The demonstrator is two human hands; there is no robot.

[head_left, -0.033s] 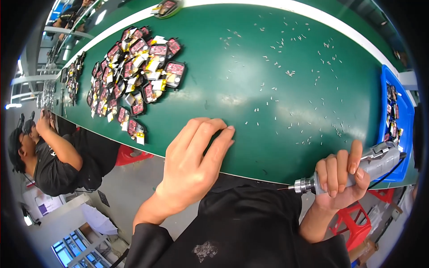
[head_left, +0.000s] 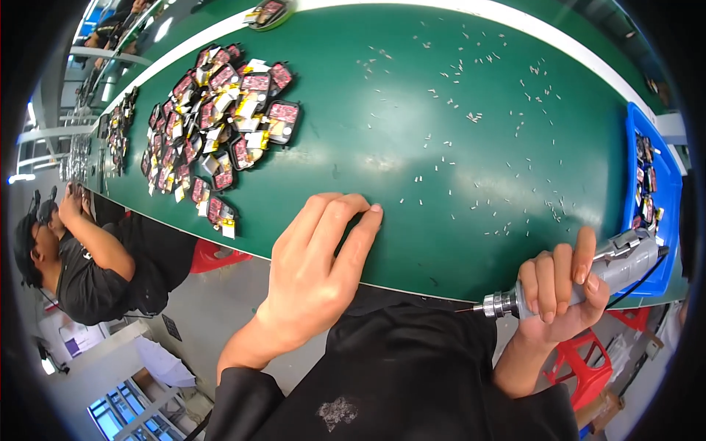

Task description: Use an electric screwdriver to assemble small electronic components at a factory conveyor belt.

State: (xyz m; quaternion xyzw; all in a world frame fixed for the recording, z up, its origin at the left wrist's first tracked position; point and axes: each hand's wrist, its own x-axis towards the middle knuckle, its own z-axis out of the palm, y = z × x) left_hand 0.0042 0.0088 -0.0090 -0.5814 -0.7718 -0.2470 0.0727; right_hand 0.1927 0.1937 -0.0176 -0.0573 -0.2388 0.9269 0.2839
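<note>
My left hand (head_left: 315,261) rests at the near edge of the green table (head_left: 353,158). Its fingers are bent and loosely apart, and nothing shows in them. In my right hand (head_left: 559,287) is a grey electric screwdriver (head_left: 625,268), held near the table's right front edge. Its thin bit points left and a dark cord trails from its back end. To the left of my left hand lies a large pile of small black-cased devices (head_left: 213,117) with pink-red circuit boards and yellow-and-white parts. Many tiny white pins (head_left: 474,117) are scattered over the table's middle and right.
At the right edge stands a blue bin (head_left: 665,191) with several similar devices inside. A round dish (head_left: 268,15) with devices sits at the far edge. Another pile (head_left: 121,132) lies far left, near a seated co-worker in black (head_left: 103,264). Red stools (head_left: 581,367) stand below.
The table and its contents have shifted very slightly left in the view. Both hands and the screwdriver look almost the same.
</note>
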